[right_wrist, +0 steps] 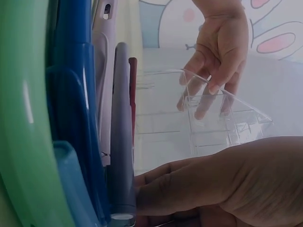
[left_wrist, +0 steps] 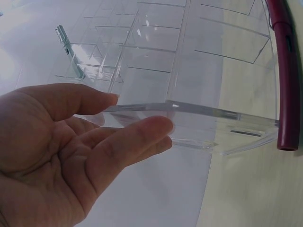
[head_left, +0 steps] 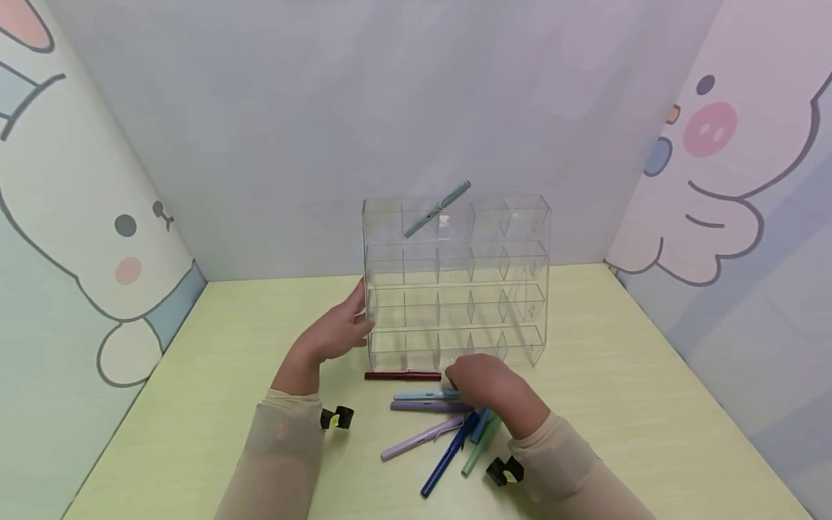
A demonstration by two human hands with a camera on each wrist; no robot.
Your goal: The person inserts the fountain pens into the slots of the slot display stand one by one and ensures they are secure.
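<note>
A clear acrylic rack (head_left: 453,314) with tiers of small compartments stands upright on the table. My left hand (head_left: 334,331) holds its left side panel, the thumb and fingers (left_wrist: 142,137) on either side of the edge in the left wrist view. A grey-green pen (head_left: 437,209) lies slanted at the rack's top tier. My right hand (head_left: 490,379) reaches down at the right end of a light blue pen (head_left: 419,396); its fingertips are hidden, so I cannot tell whether they grip it. Just below lies a purple pen (head_left: 422,406), close by the right hand (right_wrist: 203,184) in its wrist view.
A dark red pen (head_left: 403,375) lies along the rack's front foot. Nearer me, a lilac pen (head_left: 422,438), a dark blue pen (head_left: 448,456), a mid-blue pen (head_left: 479,427) and a green pen (head_left: 481,444) lie loosely together. Cartoon-printed walls (head_left: 416,108) enclose the table (head_left: 650,433).
</note>
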